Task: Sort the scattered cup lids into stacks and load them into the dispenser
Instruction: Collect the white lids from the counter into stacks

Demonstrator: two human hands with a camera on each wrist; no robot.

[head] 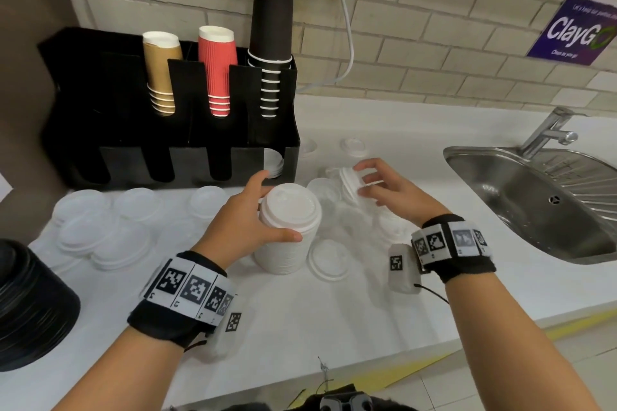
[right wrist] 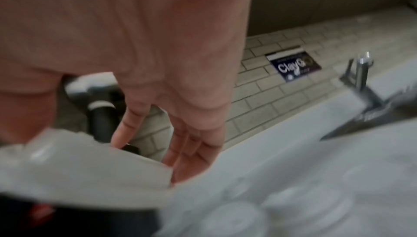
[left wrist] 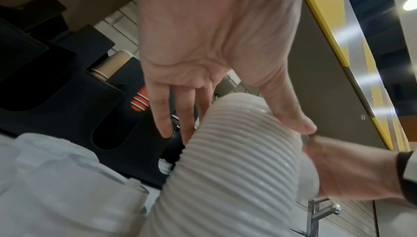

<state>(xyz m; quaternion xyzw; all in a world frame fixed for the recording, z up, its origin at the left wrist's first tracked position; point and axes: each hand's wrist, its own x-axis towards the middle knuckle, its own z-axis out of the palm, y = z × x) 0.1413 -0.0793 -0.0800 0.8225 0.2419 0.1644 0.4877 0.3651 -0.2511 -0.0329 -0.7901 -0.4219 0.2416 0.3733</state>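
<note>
My left hand (head: 245,227) wraps around the tall stack of white lids (head: 287,233) on the counter (head: 334,317), and my right hand (head: 384,192) pinches a few tilted lids (head: 349,182).

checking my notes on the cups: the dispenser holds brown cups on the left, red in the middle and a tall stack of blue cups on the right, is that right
One detail is off: the tall stack on the right is of black cups, not blue. The head view shows it clearly. The rest holds: the dispenser has brown cups on the left and red cups in the middle.
</note>
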